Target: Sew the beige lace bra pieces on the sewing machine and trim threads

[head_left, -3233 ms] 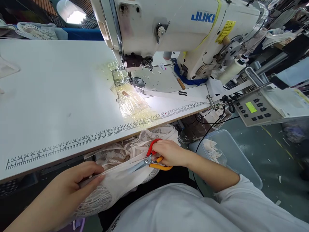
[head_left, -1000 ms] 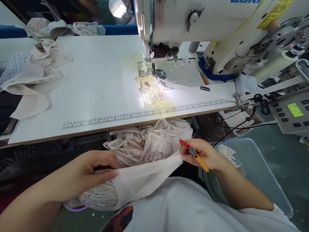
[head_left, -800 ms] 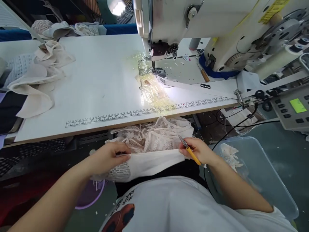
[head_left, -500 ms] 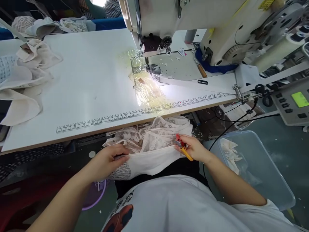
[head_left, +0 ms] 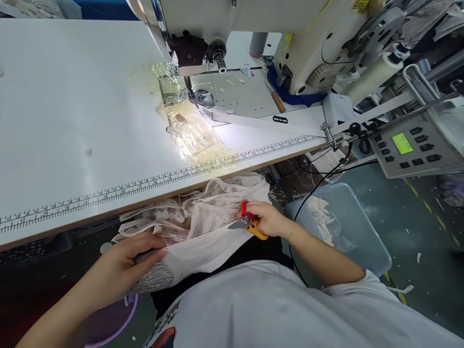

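A pale lace garment (head_left: pixel 213 241) lies across my lap, below the front edge of the sewing table. My left hand (head_left: pixel 126 261) pinches its left end between thumb and fingers, beside a patterned grey-white patch. In my right hand (head_left: pixel 266 220) is a pair of thread snips (head_left: pixel 249 221) with a red and a yellow-orange handle. Their metal blades point left and lie over the smooth white band of the garment. Whether the blades touch the cloth I cannot tell.
A sewing machine (head_left: pixel 195 48) stands on the white table (head_left: pixel 90 96), with a printed ruler (head_left: pixel 155 181) along its front edge. A control panel (head_left: pixel 409 145) juts out at right. Below it, a clear plastic bin (head_left: pixel 362 232) holds cloth scraps. A purple-rimmed bucket (head_left: pixel 119 328) stands lower left.
The view has swung to the right, so the cloth pile at left is gone from sight. The snips have turned, and their blades now show pointing left over the band. My left hand keeps its hold.
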Available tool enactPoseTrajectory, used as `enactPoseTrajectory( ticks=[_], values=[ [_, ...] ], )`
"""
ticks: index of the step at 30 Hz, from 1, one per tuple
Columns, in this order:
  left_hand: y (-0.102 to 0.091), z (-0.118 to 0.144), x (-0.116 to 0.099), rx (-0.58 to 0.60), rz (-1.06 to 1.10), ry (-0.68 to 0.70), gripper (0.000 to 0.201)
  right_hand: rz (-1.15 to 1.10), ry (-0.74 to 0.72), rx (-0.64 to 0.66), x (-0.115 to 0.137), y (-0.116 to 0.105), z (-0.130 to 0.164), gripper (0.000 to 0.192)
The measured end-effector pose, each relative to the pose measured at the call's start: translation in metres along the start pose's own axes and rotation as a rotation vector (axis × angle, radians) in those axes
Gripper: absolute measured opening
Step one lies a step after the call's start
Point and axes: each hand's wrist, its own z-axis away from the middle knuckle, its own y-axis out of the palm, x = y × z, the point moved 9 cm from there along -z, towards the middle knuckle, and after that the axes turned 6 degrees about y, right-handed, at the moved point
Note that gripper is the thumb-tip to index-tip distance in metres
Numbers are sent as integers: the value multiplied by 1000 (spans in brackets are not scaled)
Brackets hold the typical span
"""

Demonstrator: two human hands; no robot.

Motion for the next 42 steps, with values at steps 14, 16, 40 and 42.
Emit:
enactPoseTrajectory(
  ticks=[14, 16, 40, 42],
  values=[
    [10, 27, -60, -71, -289, 204, 24, -130, 44, 36, 11, -8, 15, 12],
    [13, 33, -68, -103, -352, 224, 26, -197, 72, 55, 9, -6, 22, 10],
    [12, 16, -47, -168, -509, 289, 21, -385, 343, -244, -26, -4, 31, 27],
    [12, 13, -44, -162, -536, 268, 20, -383, 353, -252, -28, -4, 29, 26]
  ],
)
